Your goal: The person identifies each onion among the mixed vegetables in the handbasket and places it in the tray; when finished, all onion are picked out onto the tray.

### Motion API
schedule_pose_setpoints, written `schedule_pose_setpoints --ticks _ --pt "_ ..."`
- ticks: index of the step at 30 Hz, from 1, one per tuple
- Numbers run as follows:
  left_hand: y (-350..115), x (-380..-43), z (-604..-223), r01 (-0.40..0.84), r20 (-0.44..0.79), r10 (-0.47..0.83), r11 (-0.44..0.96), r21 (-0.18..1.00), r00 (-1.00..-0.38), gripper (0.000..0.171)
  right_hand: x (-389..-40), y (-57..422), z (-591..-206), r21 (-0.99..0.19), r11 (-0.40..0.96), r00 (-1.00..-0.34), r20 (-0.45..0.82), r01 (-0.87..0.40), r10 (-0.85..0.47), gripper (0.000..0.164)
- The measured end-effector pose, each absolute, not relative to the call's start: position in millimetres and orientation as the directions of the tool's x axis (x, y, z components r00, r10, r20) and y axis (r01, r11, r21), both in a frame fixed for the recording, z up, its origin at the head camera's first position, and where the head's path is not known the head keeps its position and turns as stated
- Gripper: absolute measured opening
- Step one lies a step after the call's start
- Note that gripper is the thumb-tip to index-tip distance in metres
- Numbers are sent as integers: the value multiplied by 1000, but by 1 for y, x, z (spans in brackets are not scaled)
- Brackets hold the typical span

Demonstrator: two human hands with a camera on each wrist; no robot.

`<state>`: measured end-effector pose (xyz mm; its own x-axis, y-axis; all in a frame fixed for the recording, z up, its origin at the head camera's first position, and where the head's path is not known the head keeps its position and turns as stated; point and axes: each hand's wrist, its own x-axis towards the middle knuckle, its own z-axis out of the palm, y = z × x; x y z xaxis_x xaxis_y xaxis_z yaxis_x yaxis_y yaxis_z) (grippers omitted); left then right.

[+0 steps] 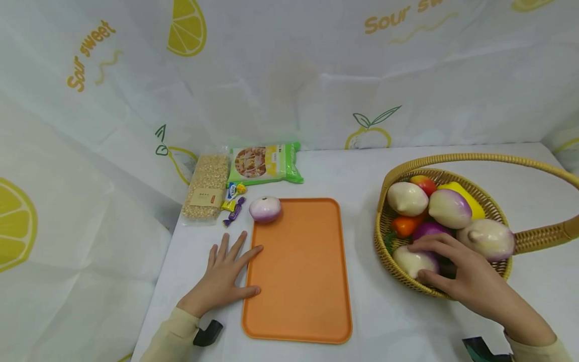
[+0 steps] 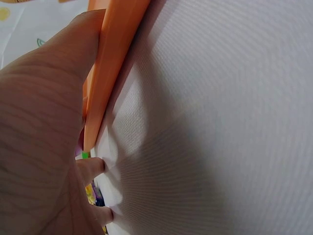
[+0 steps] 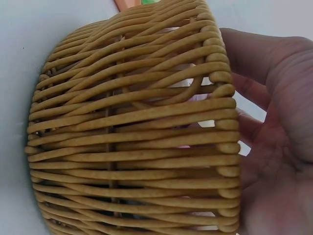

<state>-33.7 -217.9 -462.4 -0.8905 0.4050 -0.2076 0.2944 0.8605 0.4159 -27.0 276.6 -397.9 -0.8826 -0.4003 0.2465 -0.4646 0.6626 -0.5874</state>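
My left hand (image 1: 221, 276) lies with fingers spread at the left edge of an orange tray (image 1: 298, 271); its thumb and index finger reach over the rim. In the left wrist view the thumb touches the side of the tray. A white-and-purple onion (image 1: 265, 208) sits at the tray's far left corner. My right hand (image 1: 461, 266) reaches over the near side of a wicker basket (image 1: 384, 256), thumb and fingers curled about a pale onion (image 1: 412, 261) inside. In the right wrist view the basket wall hides most of that onion.
More onions (image 1: 450, 208), a red-orange tomato (image 1: 404, 226) and a yellow vegetable (image 1: 468, 198) fill the basket, under a tall arched handle (image 1: 479, 158). A bag of grain (image 1: 208, 186), a green packet (image 1: 264, 163) and wrapped candies (image 1: 233, 211) lie at the back left.
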Motion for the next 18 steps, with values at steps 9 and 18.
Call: schedule_pose_setpoints --ticks 9,18 --pt "-220 -34 -464 304 -193 409 858 415 -892 92 -29 274 -390 -573 651 -867 305 -498 -395 60" --pt "-221 -33 -465 311 -177 417 848 430 -891 92 -35 270 -354 -503 672 -837 384 -544 -390 55"
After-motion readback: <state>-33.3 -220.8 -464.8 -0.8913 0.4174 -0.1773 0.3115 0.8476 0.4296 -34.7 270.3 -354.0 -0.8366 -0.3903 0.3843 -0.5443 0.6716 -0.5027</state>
